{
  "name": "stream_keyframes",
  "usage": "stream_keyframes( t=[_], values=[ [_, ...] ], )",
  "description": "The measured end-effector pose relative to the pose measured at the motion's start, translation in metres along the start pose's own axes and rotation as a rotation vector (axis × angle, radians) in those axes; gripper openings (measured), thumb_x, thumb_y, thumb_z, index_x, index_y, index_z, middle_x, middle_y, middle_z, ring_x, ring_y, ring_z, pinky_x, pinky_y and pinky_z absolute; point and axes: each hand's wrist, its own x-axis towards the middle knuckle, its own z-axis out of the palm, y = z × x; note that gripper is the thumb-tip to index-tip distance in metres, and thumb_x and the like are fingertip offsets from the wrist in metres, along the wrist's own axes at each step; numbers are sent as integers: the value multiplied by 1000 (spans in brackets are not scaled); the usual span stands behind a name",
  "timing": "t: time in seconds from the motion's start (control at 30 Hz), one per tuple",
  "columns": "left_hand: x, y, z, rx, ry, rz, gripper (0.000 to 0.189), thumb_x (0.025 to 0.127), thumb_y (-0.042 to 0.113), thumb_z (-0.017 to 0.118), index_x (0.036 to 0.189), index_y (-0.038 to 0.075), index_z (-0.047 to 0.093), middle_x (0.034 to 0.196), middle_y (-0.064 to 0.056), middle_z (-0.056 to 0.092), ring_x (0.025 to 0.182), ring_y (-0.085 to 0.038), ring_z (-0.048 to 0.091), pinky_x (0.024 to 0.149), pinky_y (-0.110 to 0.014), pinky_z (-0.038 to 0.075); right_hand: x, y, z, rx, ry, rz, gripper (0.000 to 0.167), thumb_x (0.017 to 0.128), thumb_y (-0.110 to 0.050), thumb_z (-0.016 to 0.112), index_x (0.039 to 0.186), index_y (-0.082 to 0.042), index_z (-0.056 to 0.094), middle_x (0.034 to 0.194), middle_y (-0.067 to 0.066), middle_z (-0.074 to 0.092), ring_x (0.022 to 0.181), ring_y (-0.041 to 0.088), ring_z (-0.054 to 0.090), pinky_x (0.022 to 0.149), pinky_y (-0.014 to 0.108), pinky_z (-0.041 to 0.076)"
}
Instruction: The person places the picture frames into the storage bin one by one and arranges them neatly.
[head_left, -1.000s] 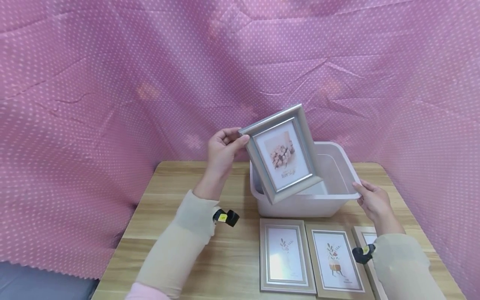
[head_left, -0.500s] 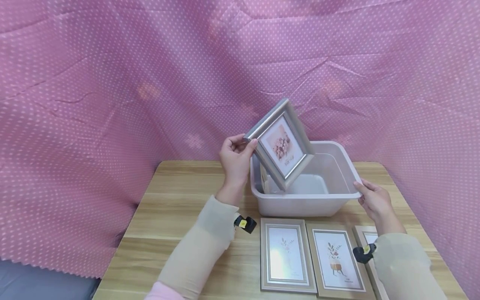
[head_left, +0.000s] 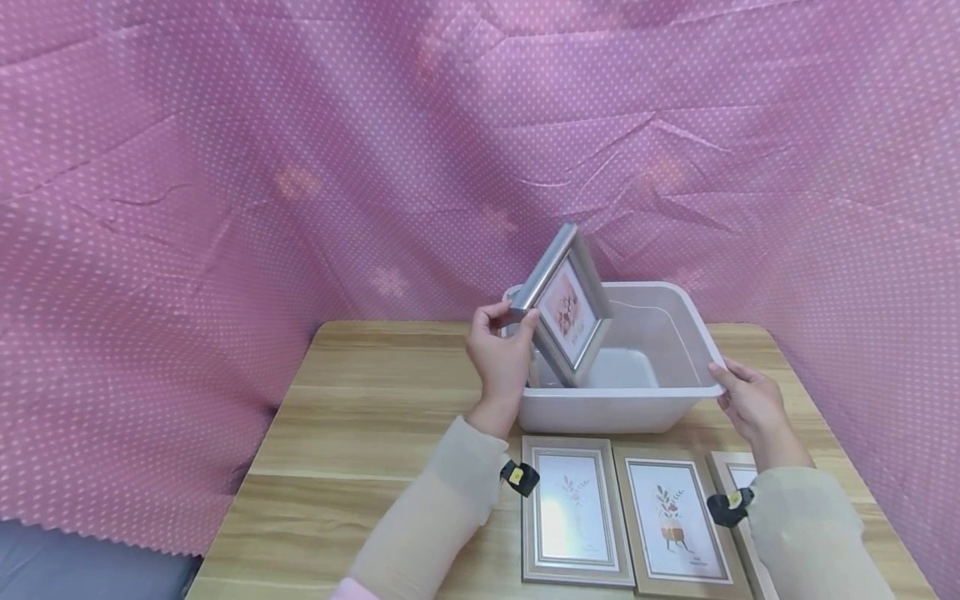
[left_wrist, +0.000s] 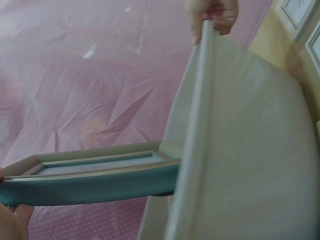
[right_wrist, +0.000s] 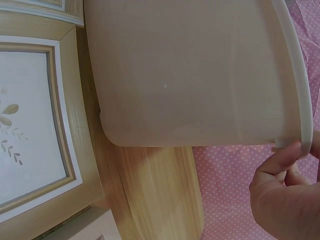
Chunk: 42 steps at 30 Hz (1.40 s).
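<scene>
Head view, centre-right: a tilted silver rectangular picture frame is being pinched by the left hand, partly inside a white rectangular plastic tub gripped by the right hand.

On the wood-grain table we see a whitish plastic bin and, on our side of the bin, three picture frames lying face up in a row.
</scene>
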Motion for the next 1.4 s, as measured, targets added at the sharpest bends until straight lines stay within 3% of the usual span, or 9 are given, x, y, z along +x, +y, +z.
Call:
stream_keyframes(
  t=[0.2, 0.43, 0.6, 0.77, 0.97, 1.23, 1.3, 1.4],
  values=[
    [-17, -11, 1, 35, 26, -36, 32, 71, 3, 81, 95, -2, 61, 90, -10, 65, 84, -21, 63, 68, -28, 57, -2, 0, 0, 11, -4, -2, 75, 89, -22, 67, 146, 2, 25, 85, -17, 60, 83, 3, 52, 63, 13, 46],
    [-38, -19, -1, 25, -39, -96, 32, 75, 7, 80, 99, 1, 59, 92, -12, 63, 78, -28, 65, 66, -27, 58, -4, 0, 0, 41, -2, -8, 70, 88, -21, 69, 144, -2, 33, 85, -17, 61, 82, 4, 53, 62, 13, 47],
    [-49, -28, 1, 77, -29, -32, 33, 75, 7, 80, 98, 1, 58, 96, -10, 59, 76, -26, 65, 65, -25, 57, -2, 1, -1, 43, -2, -7, 65, 88, -21, 69, 143, -5, 38, 88, -16, 61, 85, 4, 53, 63, 13, 47],
    [-55, -38, 5, 56, 22, 47, 32, 73, 3, 81, 94, -2, 57, 95, -12, 57, 78, -26, 64, 65, -27, 58, -1, 0, -1, 10, -6, -9, 75, 89, -24, 68, 146, 1, 27, 92, -16, 57, 89, 5, 51, 65, 13, 46],
    [-59, -45, 6, 47, 65, 52, 33, 71, 2, 82, 93, -3, 57, 95, -15, 55, 83, -29, 63, 67, -30, 58, 1, 0, -1, 22, -18, -12, 77, 88, -24, 69, 145, 3, 25, 91, -16, 58, 88, 5, 50, 64, 13, 45],
    [-61, -56, 5, 94, 65, 47, 33, 71, 5, 82, 92, -2, 58, 95, -13, 55, 84, -27, 63, 69, -26, 57, 6, -1, 0, 49, -19, -4, 74, 89, -21, 68, 145, 2, 27, 92, -15, 59, 87, 6, 49, 62, 13, 45],
    [-61, -58, 4, 112, 62, 45, 32, 72, 5, 82, 93, -2, 58, 96, -12, 55, 84, -27, 64, 71, -26, 57, 8, -2, -1, 69, -19, -5, 61, 88, -20, 69, 141, -7, 42, 90, -14, 60, 86, 6, 49, 61, 14, 45],
    [-60, -62, 3, 130, 62, 53, 31, 72, 5, 82, 92, -1, 59, 96, -12, 55, 85, -26, 64, 71, -26, 57, 9, -2, -1, 98, -19, -5, 35, 87, -18, 70, 121, -20, 62, 89, -14, 61, 85, 6, 50, 62, 14, 45]
  ],
)
